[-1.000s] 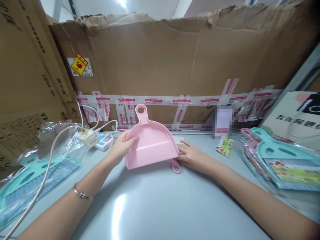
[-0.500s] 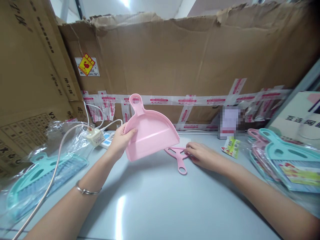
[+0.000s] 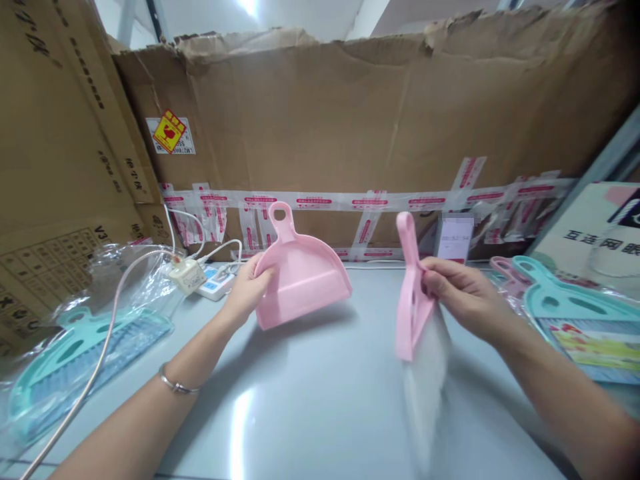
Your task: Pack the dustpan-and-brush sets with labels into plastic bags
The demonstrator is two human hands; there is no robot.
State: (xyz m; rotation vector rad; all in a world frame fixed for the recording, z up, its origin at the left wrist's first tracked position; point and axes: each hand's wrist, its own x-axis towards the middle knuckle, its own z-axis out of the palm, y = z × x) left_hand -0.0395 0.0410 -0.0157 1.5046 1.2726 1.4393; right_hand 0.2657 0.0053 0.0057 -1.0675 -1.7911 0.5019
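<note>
My left hand (image 3: 249, 288) grips the left edge of a small pink dustpan (image 3: 303, 277) and holds it tilted above the grey table (image 3: 300, 413), handle pointing up. My right hand (image 3: 463, 293) is closed on a pink hand brush (image 3: 411, 300), held upright with its handle up. The brush's white bristles (image 3: 425, 387) hang down, blurred by motion. The two pink pieces are apart, the brush to the right of the dustpan.
A bagged teal brush and dustpan set (image 3: 75, 360) lies at the left under a white cable (image 3: 100, 347). A power strip (image 3: 213, 283) sits behind the left hand. More bagged teal and pink sets (image 3: 570, 313) are stacked at the right. Cardboard walls (image 3: 350, 120) close off the back and left.
My right hand has picked the pink brush up off the table and raised it upright to the right. My left hand keeps holding the dustpan, shifted slightly.
</note>
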